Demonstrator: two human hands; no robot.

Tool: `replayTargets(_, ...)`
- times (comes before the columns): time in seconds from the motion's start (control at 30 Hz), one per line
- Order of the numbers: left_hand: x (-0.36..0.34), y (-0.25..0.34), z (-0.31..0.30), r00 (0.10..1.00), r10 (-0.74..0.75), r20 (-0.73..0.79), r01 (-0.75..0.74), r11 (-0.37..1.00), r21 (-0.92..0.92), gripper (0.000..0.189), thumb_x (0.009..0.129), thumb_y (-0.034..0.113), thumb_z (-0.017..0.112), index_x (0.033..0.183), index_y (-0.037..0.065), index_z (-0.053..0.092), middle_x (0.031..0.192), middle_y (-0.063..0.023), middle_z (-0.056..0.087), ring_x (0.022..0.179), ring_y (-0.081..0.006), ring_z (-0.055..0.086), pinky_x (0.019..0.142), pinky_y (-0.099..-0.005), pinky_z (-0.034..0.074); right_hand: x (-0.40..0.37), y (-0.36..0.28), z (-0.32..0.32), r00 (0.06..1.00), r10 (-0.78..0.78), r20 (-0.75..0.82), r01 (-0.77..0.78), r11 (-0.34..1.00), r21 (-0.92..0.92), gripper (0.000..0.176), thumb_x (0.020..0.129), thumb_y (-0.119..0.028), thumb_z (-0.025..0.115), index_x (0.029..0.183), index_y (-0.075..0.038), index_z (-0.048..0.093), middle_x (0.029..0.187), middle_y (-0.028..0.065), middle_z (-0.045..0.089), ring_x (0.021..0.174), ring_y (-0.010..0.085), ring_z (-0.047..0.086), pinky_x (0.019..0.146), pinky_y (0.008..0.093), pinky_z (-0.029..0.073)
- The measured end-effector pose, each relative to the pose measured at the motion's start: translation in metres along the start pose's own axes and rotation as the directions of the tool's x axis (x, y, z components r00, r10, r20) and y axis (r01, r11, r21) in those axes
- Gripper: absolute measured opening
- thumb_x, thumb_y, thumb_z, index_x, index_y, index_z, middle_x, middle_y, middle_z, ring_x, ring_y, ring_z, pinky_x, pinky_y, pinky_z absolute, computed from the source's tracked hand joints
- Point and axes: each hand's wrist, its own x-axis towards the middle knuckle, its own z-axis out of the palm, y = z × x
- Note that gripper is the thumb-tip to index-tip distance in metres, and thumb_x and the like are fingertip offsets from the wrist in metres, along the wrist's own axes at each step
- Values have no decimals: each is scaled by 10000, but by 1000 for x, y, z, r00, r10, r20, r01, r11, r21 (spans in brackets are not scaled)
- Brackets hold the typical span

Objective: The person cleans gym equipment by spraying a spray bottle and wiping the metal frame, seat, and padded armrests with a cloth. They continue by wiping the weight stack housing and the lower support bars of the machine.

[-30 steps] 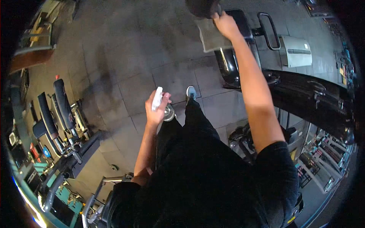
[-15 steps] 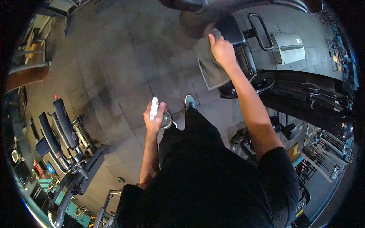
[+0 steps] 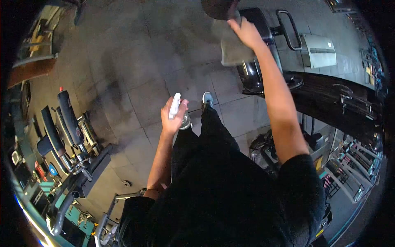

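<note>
My left hand [image 3: 173,117] is wrapped around a spray bottle [image 3: 186,122], its white trigger head [image 3: 175,106] upright between thumb and fingers and its clear body partly hidden. Farther forward, my right hand [image 3: 248,36] grips a grey cloth [image 3: 233,49] that hangs below the fingers, smeared by motion. The fingertips and the cloth's top edge are right at a dark rounded pad [image 3: 221,9] of a gym machine. Just right of that hand stands a black seat-like pad [image 3: 255,22] beside a looped handle [image 3: 290,29].
A long black machine beam [image 3: 337,92] runs along the right side. At left stands a bench with dark pads [image 3: 68,117]. A pale panel [image 3: 321,51] lies beyond the handle. Grey floor tiles [image 3: 135,78] spread ahead of my shoe [image 3: 207,99].
My right hand and the cloth have moved up and slightly right in view, still by the rounded pad. The left hand with the spray bottle has shifted up a little as the view tilted.
</note>
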Motion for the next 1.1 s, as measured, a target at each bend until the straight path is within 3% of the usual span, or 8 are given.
replayTargets(0.17, -12, -29, -5, 1000, -16, -16, 16, 1000, -18, 263, 983, 197, 736, 1024, -50, 656, 866, -129, 774, 751, -176, 755, 694, -322, 582, -187, 30, -11, 995, 62, -72, -65, 997, -36, 674, 995, -605, 598, 1166, 45, 553, 1001, 368, 698, 951, 528, 689, 817, 570, 562)
replayTargets(0.33, -16, -35, -17, 994, 2, -108, -2, 1000, 0, 245, 973, 215, 749, 993, -18, 678, 789, -99, 750, 736, -157, 729, 684, -317, 557, -141, 22, 5, 969, 169, -182, -214, 940, -267, 592, 1023, -573, 568, 1023, 19, 572, 916, 333, 711, 834, 507, 711, 738, 554, 582)
replayTargets(0.57, -7, -31, -19, 965, -56, -255, 44, 998, -52, 233, 989, 218, 735, 960, -3, 666, 786, -84, 735, 724, -140, 697, 675, -309, 535, 72, 64, 31, 905, -383, -187, 272, 858, -436, 625, 1027, -548, 554, 895, 51, 670, 947, 291, 736, 877, 485, 728, 781, 548, 593)
replayTargets(0.67, -10, -26, -13, 945, -130, -299, 80, 982, -172, 225, 1003, 210, 726, 964, -4, 666, 817, -80, 734, 744, -131, 693, 682, -298, 532, 104, 116, 56, 651, -681, -335, 551, 727, -409, 695, 981, -624, 589, 1006, 68, 649, 935, 302, 730, 898, 497, 720, 803, 566, 582)
replayTargets(0.83, -25, -35, -15, 967, -64, -247, 25, 987, -158, 272, 1002, 235, 724, 1013, -31, 671, 833, -105, 740, 773, -165, 733, 701, -316, 556, 49, 64, 21, 908, -386, -162, 249, 809, -532, 718, 944, -656, 630, 1093, 47, 613, 925, 318, 719, 893, 499, 715, 781, 558, 585)
replayTargets(0.93, -39, -52, -25, 974, -82, -210, 38, 977, -209, 241, 994, 212, 723, 981, -24, 675, 814, -87, 730, 754, -132, 696, 681, -308, 537, -57, 10, -10, 979, 29, -204, -101, 931, -351, 754, 903, -687, 668, 1140, 23, 574, 930, 341, 702, 895, 499, 709, 745, 552, 584)
replayTargets(1.0, -52, -62, -40, 978, -94, -186, 68, 988, -139, 210, 986, 195, 726, 961, -7, 672, 793, -73, 716, 731, -109, 657, 666, -305, 524, -137, 24, -9, 955, -82, -286, -29, 931, -365, 698, 904, -647, 698, 1103, 8, 561, 937, 325, 685, 857, 501, 698, 715, 555, 572)
replayTargets(1.1, -74, -80, -64, 969, -89, -231, 66, 992, -104, 207, 986, 196, 735, 965, 0, 670, 830, -72, 724, 763, -117, 664, 697, -306, 533, -224, 51, -1, 946, -227, -231, 50, 807, -589, 1022, 881, -530, 772, 1524, 138, 344, 1313, 323, 567, 1167, 475, 602, 974, 502, 517)
